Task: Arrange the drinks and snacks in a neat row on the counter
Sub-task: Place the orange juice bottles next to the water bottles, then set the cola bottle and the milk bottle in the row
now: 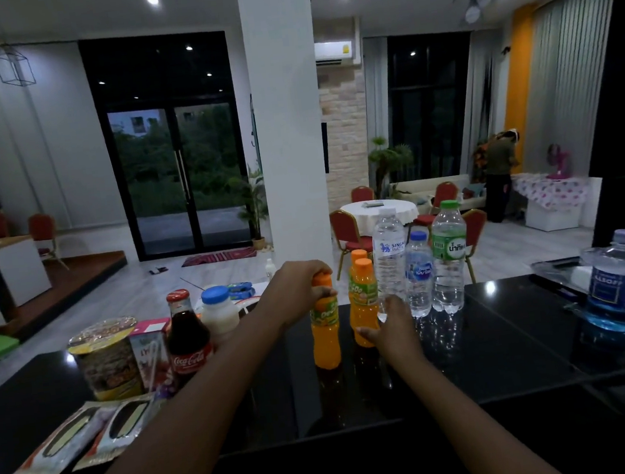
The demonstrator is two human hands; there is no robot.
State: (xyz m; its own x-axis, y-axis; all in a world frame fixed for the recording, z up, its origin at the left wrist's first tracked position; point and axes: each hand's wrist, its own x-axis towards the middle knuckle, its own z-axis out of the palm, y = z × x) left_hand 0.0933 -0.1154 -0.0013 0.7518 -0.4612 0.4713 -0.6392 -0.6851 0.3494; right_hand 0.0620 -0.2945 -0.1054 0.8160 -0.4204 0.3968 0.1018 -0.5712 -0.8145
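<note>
My left hand grips the cap and neck of an orange juice bottle standing on the black counter. My right hand rests against the base of a second orange juice bottle; a third orange cap shows just behind it. Right of these stand three clear water bottles: a tall one, a short blue-capped one and a green-capped one. At the left are a cup of noodles, a juice carton, a Coca-Cola bottle, a white milk bottle and two flat snack packets.
A blue-tinted bottle sits on clear plastic wrap at the counter's right end. A white pillar rises beyond the counter. Behind are red chairs, a round white table and a person standing far right.
</note>
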